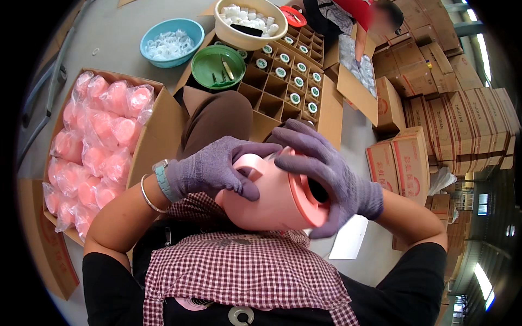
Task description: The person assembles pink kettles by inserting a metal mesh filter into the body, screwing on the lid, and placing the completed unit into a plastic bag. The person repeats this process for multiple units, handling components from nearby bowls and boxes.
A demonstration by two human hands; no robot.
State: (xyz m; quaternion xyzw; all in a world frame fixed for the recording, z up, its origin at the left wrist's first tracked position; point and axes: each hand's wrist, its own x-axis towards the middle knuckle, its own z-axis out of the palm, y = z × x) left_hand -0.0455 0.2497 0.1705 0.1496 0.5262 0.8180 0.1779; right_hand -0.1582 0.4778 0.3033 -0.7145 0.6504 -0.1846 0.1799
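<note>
Tilted on its side above my lap is a pink jug (pixel 266 201) with a loop handle and a dark round opening turned to the right. My left hand (pixel 217 165), in a purple knit glove, is closed around the handle end, thumb on the outside. At the open end, my right hand (pixel 334 176) in a matching glove grips the rim, its fingers curled over the top. That palm hides part of the opening. Whether a lid or ring sits in the opening, I cannot tell.
At left stands a carton (pixel 144 141) of pink items in clear bags. Ahead, a divided carton (pixel 255 98) holds white-capped items. Around it are a green bowl (pixel 204 68), a blue basin (pixel 157 60) and a cream basin (pixel 223 27). A person (pixel 361 16) reaches into another carton (pixel 353 89). Boxes (pixel 451 125) are stacked right.
</note>
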